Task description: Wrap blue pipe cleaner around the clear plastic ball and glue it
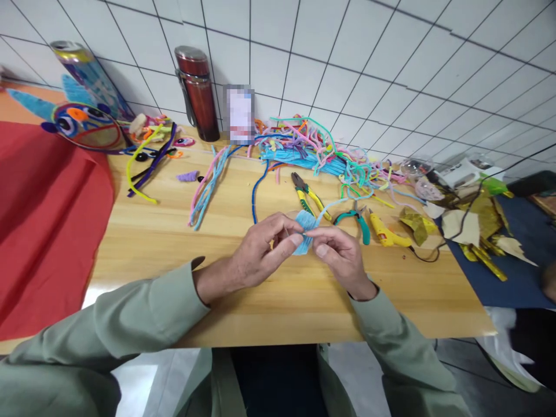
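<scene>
Both hands meet above the front middle of the wooden table, around a flat light-blue piece made of pipe cleaners. One loose pipe-cleaner end sticks up from it to the right. My left hand is closed, pinching the piece's left side between thumb and forefinger. From the right, my right hand pinches its middle with closed fingertips. The exact spot where the fingers meet is partly hidden. Just beyond lie yellow-handled pliers and teal-handled pliers. A yellow glue gun rests to the right.
A pile of coloured pipe cleaners lies against the tiled wall. A red thermos, a phone and a tall can stand at the back. Red cloth covers the left; gold scraps lie right. A cable crosses there.
</scene>
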### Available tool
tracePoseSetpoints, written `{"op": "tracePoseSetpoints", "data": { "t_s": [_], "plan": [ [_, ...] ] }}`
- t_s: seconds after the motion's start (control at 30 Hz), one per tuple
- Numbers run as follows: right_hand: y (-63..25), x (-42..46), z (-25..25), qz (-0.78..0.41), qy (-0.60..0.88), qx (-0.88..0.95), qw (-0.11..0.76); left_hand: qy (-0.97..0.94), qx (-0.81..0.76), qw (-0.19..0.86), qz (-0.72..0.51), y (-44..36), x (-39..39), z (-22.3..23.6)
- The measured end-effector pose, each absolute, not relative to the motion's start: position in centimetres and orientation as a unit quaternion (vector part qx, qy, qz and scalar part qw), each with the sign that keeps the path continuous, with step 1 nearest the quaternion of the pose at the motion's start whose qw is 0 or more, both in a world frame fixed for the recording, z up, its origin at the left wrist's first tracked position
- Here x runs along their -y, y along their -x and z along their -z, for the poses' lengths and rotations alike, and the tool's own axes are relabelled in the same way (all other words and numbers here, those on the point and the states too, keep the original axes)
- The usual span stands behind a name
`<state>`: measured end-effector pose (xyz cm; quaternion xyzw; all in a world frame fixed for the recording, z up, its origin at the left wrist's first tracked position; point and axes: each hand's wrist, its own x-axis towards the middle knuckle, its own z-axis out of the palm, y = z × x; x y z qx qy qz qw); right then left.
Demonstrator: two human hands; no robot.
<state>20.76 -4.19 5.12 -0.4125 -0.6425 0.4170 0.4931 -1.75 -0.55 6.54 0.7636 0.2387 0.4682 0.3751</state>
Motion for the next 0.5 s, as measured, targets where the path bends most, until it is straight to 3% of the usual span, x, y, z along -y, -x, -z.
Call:
{"op": "tracePoseSetpoints", "data": {
  "t_s": [0.23, 0.5],
  "plan": [
    [-20.96, 4.18, -5.28, -0.279, 0.387, 0.737, 0.479, -0.659, -0.237, 0.565, -0.436, 1.31, 0.75, -6.99],
    [-20.89, 3.81, -5.82, -0.226, 0.359, 0.771, 0.475, -0.566, -0.232, 0.678, -0.408, 0.99, 0.24, -6.5]
  ]
}}
